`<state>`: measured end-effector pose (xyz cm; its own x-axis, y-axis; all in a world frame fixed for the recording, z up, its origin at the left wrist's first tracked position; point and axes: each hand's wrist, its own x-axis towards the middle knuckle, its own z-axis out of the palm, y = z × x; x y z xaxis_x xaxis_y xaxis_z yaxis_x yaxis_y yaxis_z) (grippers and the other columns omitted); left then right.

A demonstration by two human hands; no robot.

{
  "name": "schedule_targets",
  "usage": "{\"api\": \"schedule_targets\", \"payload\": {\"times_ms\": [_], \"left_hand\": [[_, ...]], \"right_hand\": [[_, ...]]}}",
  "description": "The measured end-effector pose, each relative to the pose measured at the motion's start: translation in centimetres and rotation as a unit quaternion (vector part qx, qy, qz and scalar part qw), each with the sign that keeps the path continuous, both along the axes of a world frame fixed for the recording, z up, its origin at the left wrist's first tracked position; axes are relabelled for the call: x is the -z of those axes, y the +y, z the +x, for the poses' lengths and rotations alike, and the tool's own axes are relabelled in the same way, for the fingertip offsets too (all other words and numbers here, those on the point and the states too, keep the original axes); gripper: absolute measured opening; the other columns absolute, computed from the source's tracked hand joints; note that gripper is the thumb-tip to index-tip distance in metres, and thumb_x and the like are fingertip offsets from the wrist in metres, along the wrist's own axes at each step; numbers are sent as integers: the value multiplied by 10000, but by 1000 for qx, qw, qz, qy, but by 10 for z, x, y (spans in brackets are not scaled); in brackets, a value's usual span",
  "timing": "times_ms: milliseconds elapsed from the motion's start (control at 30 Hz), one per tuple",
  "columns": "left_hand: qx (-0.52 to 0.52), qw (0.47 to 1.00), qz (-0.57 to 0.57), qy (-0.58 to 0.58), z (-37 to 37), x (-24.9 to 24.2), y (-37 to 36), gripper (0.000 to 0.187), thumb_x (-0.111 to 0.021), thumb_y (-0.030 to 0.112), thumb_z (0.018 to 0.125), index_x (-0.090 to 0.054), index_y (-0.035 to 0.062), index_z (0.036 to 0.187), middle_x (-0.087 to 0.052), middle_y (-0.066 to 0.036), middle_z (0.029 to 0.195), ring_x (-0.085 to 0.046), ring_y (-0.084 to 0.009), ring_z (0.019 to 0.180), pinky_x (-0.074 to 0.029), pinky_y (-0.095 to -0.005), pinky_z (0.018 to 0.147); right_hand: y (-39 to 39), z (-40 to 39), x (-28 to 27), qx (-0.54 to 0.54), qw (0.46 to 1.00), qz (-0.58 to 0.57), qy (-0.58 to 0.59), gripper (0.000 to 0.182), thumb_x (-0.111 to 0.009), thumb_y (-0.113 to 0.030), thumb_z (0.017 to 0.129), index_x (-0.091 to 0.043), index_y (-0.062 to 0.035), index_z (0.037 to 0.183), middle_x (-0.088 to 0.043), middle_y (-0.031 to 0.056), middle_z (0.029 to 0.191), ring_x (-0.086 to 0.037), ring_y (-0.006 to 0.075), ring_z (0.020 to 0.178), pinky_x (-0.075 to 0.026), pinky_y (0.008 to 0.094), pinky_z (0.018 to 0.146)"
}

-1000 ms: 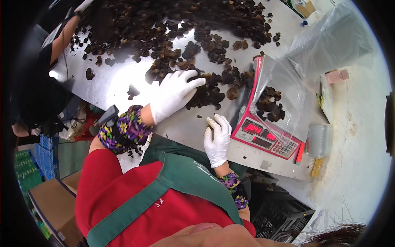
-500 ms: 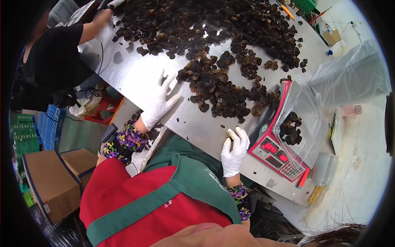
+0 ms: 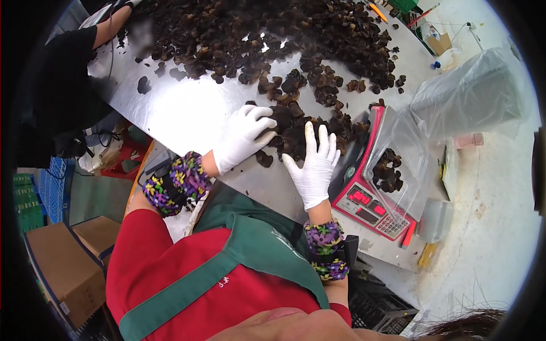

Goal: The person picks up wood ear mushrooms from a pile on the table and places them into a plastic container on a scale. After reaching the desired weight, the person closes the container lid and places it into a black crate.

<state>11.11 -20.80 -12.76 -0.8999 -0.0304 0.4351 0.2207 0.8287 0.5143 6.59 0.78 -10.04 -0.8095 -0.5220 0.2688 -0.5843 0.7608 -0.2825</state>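
Looking at loose mushrooms [image 3: 293, 135] heaped on the counter [image 3: 264, 187], right between both hands and left of the scale [image 3: 369, 210]. Probably super light, kinda leathery, maybe tearable or brittle at the edges. Better scooped from underneath, honestly, than pinched hard. Dark brown to nearly black, tan in spots, all frilly and curled. Seeing the left grip [image 3: 244, 136] half curled against them, can't tell about any hold; also the right grip [image 3: 314, 169] spread wide, apparently without anything in it.

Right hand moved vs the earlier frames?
Yes. Judged against the red scale, the right hand has moved forward, away from the wearer's body, and is now at the dark pieces.
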Motion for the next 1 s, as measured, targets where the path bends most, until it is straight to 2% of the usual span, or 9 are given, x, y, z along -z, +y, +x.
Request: {"api": "schedule_targets", "payload": {"times_ms": [133,233,333,400,500,667,733,833,1000], "left_hand": [[-35,997,69,-11,28,-9,-13,603,-812,385,785,-622,174,1318,-522,-151,1389,-475,-380,1298,-415,-487,1084],[54,993,-17,-104,33,-21,-20,1011,-837,590,676,-429,248,1536,-243,-276,1599,-245,-527,1459,-252,-599,1187],[49,986,-124,-101,11,-30,-11,985,-801,622,691,-414,301,1538,-237,-259,1612,-217,-522,1471,-228,-694,1148],[30,985,-147,-85,-11,-37,-6,977,-803,610,698,-433,275,1538,-247,-272,1612,-239,-529,1461,-238,-615,1174],[91,980,-140,-111,-31,-29,-5,908,-749,618,769,-429,258,1539,-346,-199,1589,-282,-471,1464,-331,-605,1135],[122,969,-174,-127,1,-24,4,833,-711,642,802,-509,187,1470,-469,-191,1485,-383,-408,1404,-432,-555,1058],[112,975,-179,-61,7,-13,5,674,-725,542,835,-589,162,1374,-516,-176,1427,-487,-380,1306,-504,-507,970],[109,980,-165,0,2,-13,5,394,-720,323,851,-653,154,1201,-604,-105,1211,-612,-291,937,-566,-380,749],[64,994,-57,63,-13,-32,11,193,-733,167,844,-725,125,1033,-671,-100,1040,-660,-291,926,-559,-390,763]], "right_hand": [[3,-5,11,-10,1000,-9,-8,856,-765,-466,805,-413,-201,1539,-373,177,1552,-304,457,1430,-214,681,1144],[6,-3,15,-5,999,-34,-5,790,-754,-431,829,-448,-181,1513,-396,175,1530,-318,444,1423,-218,671,1147],[9,3,12,-11,999,-45,9,720,-738,-395,852,-482,-167,1485,-409,176,1512,-328,428,1420,-222,667,1147],[11,11,2,-12,999,-49,16,649,-750,-317,846,-537,-143,1434,-434,183,1482,-358,421,1399,-249,628,1151],[18,27,-19,-45,993,-103,19,542,-763,-170,807,-621,-93,1324,-498,188,1411,-430,427,1331,-327,539,1131],[63,63,-68,-63,986,-122,96,386,-716,-133,825,-687,-93,1207,-583,155,1300,-529,386,1226,-390,538,1080],[83,66,-79,-21,982,-124,141,295,-660,-122,866,-706,-96,1156,-605,127,1274,-559,366,1199,-404,536,1075],[111,64,-91,43,977,-109,179,285,-628,-76,880,-706,-79,1154,-614,127,1265,-558,364,1203,-411,526,1078],[156,54,-99,134,953,-135,236,306,-631,-23,870,-694,-47,1168,-622,131,1268,-544,365,1220,-405,508,1084]]}}
